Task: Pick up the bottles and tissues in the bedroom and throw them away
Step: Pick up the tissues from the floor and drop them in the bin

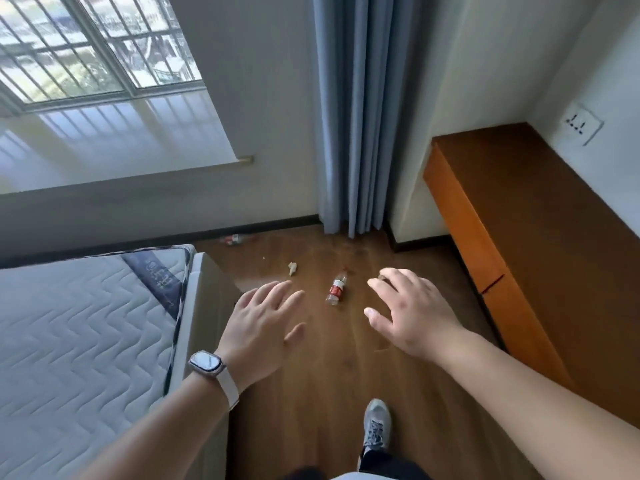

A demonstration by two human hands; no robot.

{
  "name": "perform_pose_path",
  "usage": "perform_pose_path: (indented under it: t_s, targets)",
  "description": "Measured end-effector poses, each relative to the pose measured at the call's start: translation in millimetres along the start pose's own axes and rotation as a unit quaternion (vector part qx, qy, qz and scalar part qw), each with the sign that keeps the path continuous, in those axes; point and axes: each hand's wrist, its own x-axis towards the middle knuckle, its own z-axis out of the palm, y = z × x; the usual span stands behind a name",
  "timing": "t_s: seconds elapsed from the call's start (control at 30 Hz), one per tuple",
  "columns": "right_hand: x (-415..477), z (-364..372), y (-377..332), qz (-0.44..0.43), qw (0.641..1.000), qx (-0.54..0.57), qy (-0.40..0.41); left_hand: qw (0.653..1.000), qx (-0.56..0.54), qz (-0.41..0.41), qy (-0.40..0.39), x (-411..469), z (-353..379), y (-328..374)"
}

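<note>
Both arms are held out over the wooden floor (311, 375). The left hand (263, 323) is opened flat, palm down, fingers spread loosely, and nothing is held in it; a smartwatch (206, 363) on a pale strap is worn at its wrist. The right hand (412, 313) is likewise empty, its fingers spread and slightly curled downward. A clear plastic bottle with a red label (337, 286) is seen lying on its side on the floor between the two hands, just beyond the fingertips. A crumpled tissue (293, 268) lies beyond the left hand's fingertips, apart from the bottle. A second bottle (235, 239) (also red-labelled) lies farther off, against the dark skirting board. A quilted mattress (79, 334) is to the left of the left hand, a wooden cabinet (540, 237) to the right of the right hand. One grey sneaker (376, 427) is planted below the hands.
</note>
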Motion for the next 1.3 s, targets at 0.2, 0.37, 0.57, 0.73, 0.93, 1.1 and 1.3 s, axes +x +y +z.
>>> perform_pose_path:
  t_s: [0.2,0.37,0.57,0.73,0.93,1.1,1.3]
  targets:
    - [75.6,-11.1,28.0,-0.016,1.0,0.01,-0.011,1.0,-0.005,-0.003,-0.028,62.3,4.1,-16.3]
    - [134.2,0.7,32.9,-0.015,0.999,0.005,-0.04,0.999,-0.017,-0.02,-0.046,108.6,18.5,-60.6]
    - [216.5,29.6,33.3,0.024,0.999,-0.002,-0.048,0.997,-0.041,0.014,-0.068,177.8,59.4,-129.7]
    - [293.8,50.3,21.9,0.049,0.997,-0.008,-0.062,0.993,-0.052,0.063,-0.088,245.8,95.5,-196.0]
    - [371.1,99.8,39.4,0.1,0.993,0.028,-0.055,0.988,-0.067,0.087,-0.113,322.6,165.3,-236.8]
    - [407.6,191.5,89.1,0.165,0.98,0.086,-0.072,0.984,-0.086,0.073,-0.137,366.0,263.8,-237.4]
    - [426.9,357.5,169.5,0.206,0.968,0.12,-0.075,0.984,-0.068,0.046,-0.16,400.6,444.3,-241.6]
